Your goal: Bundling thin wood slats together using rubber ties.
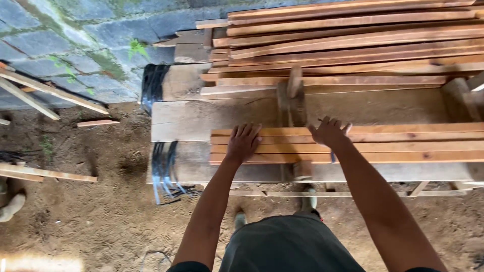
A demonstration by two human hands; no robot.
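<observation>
Several reddish wooden slats (pixel 403 143) lie side by side on a wide pale workbench (pixel 201 118). My left hand (pixel 243 142) rests flat on the slats near their left ends, fingers spread. My right hand (pixel 330 132) lies on the same slats a little further right, fingers apart and reaching over the far edge. Neither hand grips anything. A small upright wooden block (pixel 294 93) stands on the bench just beyond my hands.
A tall stack of long planks (pixel 353 40) lies behind the bench. Black straps (pixel 164 168) hang off the bench's left end. Loose sticks (pixel 48 174) lie on the dirt floor at the left, below a stone wall (pixel 75 40).
</observation>
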